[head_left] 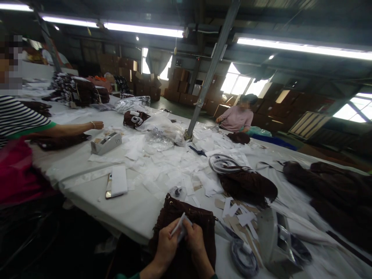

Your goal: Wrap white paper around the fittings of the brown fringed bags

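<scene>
Left hand [167, 242] and right hand [195, 237]: fingers curled in, pinching white paper [182, 228] between them. Paper creased, not flat; folding looks unfinished. Dark brown fringed bag [202, 219] below hands at table [90, 197] edge, unwrapped. Remaining work: cannot tell.

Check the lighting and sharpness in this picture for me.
In the head view, the tube lights and windows glare white; in the same head view, the brown bag sinks into shadow, its lower detail hard to see; also in the head view, the tape dispenser looks smeared and the white slip soft.
</scene>
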The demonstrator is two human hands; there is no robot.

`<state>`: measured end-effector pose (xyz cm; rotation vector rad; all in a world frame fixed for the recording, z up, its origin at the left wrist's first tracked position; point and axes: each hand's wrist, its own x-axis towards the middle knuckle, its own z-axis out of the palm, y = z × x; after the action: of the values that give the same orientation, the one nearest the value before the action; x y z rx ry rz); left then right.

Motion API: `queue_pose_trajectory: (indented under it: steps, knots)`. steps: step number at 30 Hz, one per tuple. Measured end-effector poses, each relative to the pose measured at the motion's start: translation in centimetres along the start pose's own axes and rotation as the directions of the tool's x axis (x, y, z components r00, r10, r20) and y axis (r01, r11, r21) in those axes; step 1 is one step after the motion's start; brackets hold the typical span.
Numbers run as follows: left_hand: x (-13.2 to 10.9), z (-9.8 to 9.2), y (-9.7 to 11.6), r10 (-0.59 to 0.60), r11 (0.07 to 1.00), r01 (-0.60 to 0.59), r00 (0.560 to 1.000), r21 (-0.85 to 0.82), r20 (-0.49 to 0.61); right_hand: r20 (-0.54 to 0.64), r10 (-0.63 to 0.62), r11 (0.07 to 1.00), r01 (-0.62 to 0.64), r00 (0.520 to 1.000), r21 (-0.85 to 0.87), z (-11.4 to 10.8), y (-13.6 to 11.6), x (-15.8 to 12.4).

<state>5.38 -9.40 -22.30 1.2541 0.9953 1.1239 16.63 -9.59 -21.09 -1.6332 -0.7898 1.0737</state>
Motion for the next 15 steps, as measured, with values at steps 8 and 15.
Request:
queue_pose_trajectory:
  steps: [8,15]
  knots:
    - [-0.5,-1.7,-3.2,0.341,0.816,-0.413,0.909,0.404,0.241,0.114,0.149,0.988,-0.151,0.982,0.011,-0.6,0.4,-0.2]
    - [-0.2,-3.5,-2.6,0.137,0.875,-0.315,0.889,0.367,0.438,0.254,0.246,0.950,-0.285,0.935,0.127,-1.4,0.4,-0.4]
